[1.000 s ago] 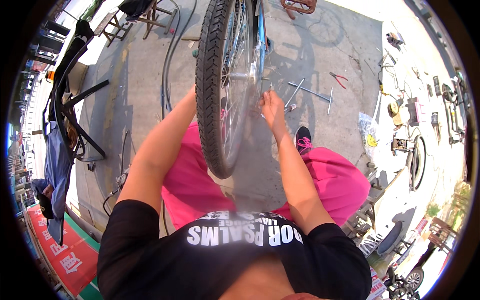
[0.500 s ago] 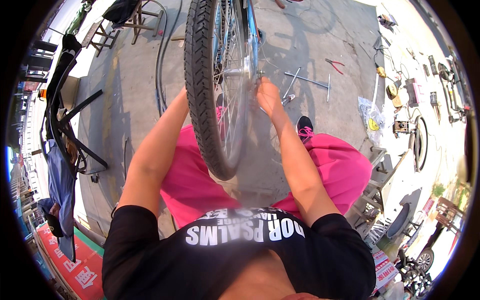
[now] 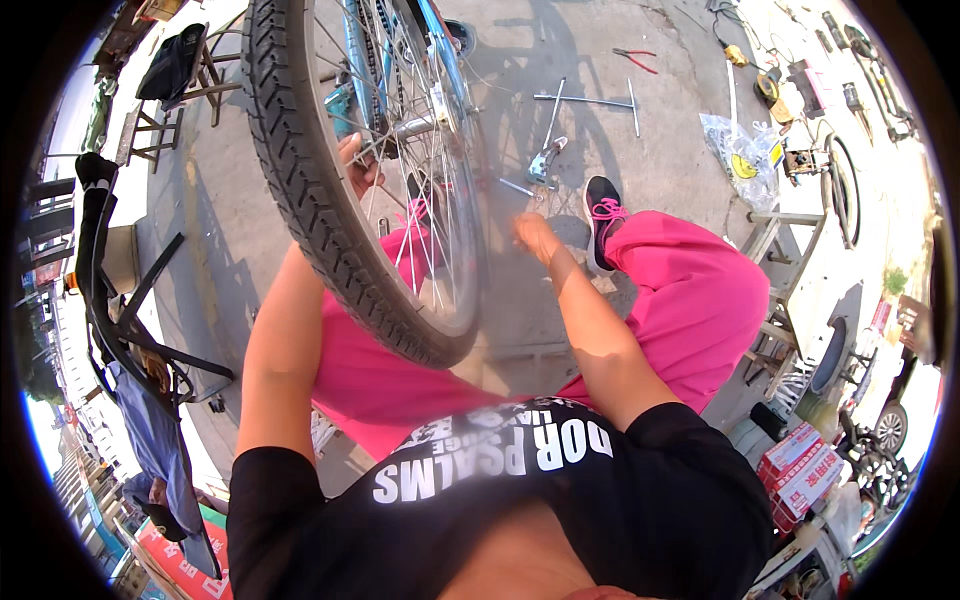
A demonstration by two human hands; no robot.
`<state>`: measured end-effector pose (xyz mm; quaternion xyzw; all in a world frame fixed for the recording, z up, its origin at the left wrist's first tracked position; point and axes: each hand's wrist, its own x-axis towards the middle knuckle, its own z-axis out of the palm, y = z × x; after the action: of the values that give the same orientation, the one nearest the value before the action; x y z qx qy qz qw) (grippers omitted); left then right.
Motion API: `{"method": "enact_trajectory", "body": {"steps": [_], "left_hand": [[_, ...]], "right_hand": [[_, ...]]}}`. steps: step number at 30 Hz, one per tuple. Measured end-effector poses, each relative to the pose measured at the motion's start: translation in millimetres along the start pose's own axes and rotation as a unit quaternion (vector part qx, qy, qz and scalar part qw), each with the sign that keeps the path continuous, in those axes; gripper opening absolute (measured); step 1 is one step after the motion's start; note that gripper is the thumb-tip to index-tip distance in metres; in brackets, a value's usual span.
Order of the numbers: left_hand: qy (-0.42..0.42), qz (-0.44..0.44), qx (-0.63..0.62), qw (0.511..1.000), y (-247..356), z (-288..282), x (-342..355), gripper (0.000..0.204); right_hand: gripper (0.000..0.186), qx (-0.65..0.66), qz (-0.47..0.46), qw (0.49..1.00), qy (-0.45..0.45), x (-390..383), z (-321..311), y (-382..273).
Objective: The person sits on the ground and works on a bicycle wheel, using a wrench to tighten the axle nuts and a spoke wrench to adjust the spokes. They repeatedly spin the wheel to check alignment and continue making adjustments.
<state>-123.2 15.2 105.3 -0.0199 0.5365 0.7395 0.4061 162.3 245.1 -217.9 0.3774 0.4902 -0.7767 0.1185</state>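
Observation:
A bicycle wheel [image 3: 283,190] with a knobbly black tyre stands upright in front of me, with blue frame tubes [image 3: 447,60] beyond it. Through the spokes I see my left hand [image 3: 362,168] beside the hub [image 3: 415,127], on the wheel's left side. Its fingers are curled in, and what they hold is hidden. My right hand [image 3: 537,236] is low to the right of the wheel, apart from it, with fingers drawn together. Whatever it may hold cannot be made out. Just beyond it lie a short metal rod [image 3: 516,187] and a silver metal part [image 3: 546,160].
On the concrete farther off lie a T-handled wrench [image 3: 585,99] and red-handled pliers [image 3: 636,60]. A clear plastic bag [image 3: 745,160] is at the right, near a wooden stool [image 3: 785,235]. At the left stands a black frame [image 3: 150,290] with blue cloth hanging.
My right hand has come away from the axle, back toward me. The wheel appears farther left and tilted in view, and my left hand now shows through the spokes.

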Motion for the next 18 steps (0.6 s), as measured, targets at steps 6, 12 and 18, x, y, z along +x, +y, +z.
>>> {"method": "enact_trajectory", "body": {"steps": [6,12,18], "left_hand": [[0.046,-0.029,-0.001,0.999,-0.1,-15.5,-8.4,0.022],[0.1,-0.007,0.021,0.995,5.0,-8.8,-32.0,0.024],[0.097,-0.029,0.025,0.995,7.7,4.1,-11.4,0.023]], "right_hand": [[0.01,-0.242,0.188,0.941,0.147,-3.4,-39.6,54.9],[0.021,-0.444,-0.085,0.864,0.221,10.8,-7.2,-5.3],[0.021,-0.275,-0.052,0.924,0.259,74.7,-21.3,17.2]]}}
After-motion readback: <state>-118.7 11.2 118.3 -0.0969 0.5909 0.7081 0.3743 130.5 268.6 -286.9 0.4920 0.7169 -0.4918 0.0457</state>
